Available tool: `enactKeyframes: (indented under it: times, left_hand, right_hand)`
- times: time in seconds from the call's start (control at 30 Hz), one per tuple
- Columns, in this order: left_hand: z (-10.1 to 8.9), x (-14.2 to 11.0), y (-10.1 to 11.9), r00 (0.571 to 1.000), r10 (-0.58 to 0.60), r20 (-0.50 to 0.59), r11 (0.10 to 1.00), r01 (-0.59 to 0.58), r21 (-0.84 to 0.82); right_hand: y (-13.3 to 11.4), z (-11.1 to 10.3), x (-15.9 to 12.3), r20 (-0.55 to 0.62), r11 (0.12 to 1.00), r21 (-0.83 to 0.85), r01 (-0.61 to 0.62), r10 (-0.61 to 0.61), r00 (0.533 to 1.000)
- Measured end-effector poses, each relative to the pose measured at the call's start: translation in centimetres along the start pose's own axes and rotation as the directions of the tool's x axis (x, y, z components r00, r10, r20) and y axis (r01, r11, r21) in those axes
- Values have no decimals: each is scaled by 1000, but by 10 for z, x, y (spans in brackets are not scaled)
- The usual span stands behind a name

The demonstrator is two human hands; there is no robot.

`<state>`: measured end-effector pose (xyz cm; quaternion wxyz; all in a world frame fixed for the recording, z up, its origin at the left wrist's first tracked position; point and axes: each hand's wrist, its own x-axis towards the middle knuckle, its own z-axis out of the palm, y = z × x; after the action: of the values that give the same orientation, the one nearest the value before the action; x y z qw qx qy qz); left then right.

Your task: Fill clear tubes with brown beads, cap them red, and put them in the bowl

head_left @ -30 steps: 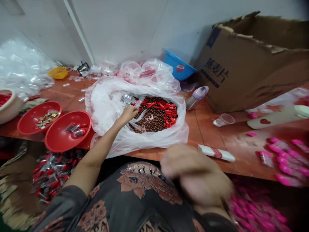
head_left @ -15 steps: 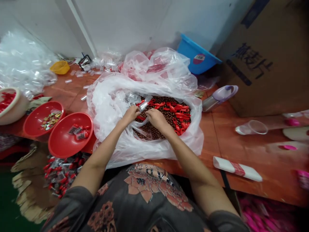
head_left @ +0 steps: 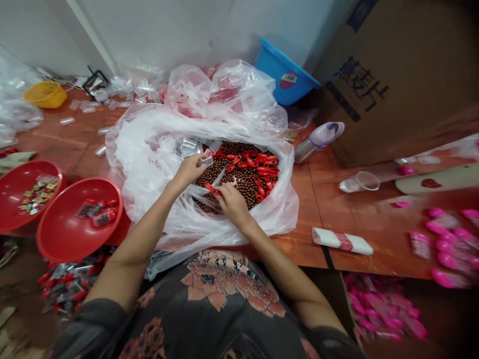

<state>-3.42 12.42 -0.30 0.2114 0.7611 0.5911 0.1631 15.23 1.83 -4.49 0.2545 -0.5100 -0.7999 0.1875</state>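
Note:
My left hand is closed on a small clear plastic container, over the left part of a white plastic bag. Between the fingertips of my right hand is a red plastic cap, just above many small brown balls that fill the opened bag. Several more red caps lie spread over the balls toward the right. Behind my left hand, clear containers rest inside the bag.
Left of the bag stand a red bowl with several filled, red-capped containers and another red bowl with small wrapped pieces. A blue basin, a lilac-topped bottle and a large carton stand at back right.
My right hand has drawn back toward me and now holds a red cap. My left hand, with the clear container, has moved slightly left of it. The view has shifted right.

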Motion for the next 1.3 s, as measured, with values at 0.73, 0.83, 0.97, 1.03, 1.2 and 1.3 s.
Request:
enactKeyframes:
  times: [0.73,0.83,0.97,1.03,1.2,1.3]
  left_hand:
    - [28,16,7,955,-207,212,958,154,244]
    - [32,8,7,956,-220,196,956,171,238]
    - [26,7,2,954,-216,207,948,155,278]
    - [21,9,-2,945,-230,234,939,153,308]
    - [32,21,1,957,-199,209,949,135,283]
    - [52,30,8,978,-162,133,971,133,200]
  right_hand:
    - [30,6,-68,99,937,296,-186,164,982]
    - [30,3,-67,94,942,285,-175,154,984]
    - [31,-5,-65,125,961,233,-146,120,985]
    - [32,-12,-64,118,968,211,-136,113,987]
    - [35,-20,-65,58,979,121,-165,159,986]
    - [36,-19,-67,57,984,79,-157,153,987]
